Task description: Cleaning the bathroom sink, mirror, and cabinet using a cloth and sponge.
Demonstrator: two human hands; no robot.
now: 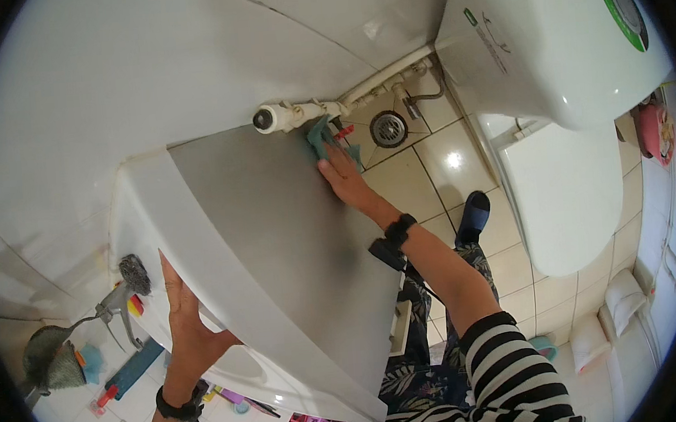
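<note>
My right hand (344, 178) presses a green-blue cloth (321, 138) against the lower edge of the grey side panel (262, 216) of a washbasin cabinet, next to a white plastic pipe (302, 113). Part of the cloth is hidden under the fingers. My left hand (190, 324) rests with thumb and fingers spread on the rim of the white washbasin (224, 260), holding nothing. A steel wool scourer (135, 274) lies by the faucet (115, 303), near my left fingers.
A round floor drain (389, 129) lies in the tiled floor beyond my right hand. The white toilet (566, 195) stands to the right, below a white water heater or tank (537, 38) bearing stickers. A red valve handle (344, 132) is close to the cloth. My slippered foot (473, 216) is on the floor.
</note>
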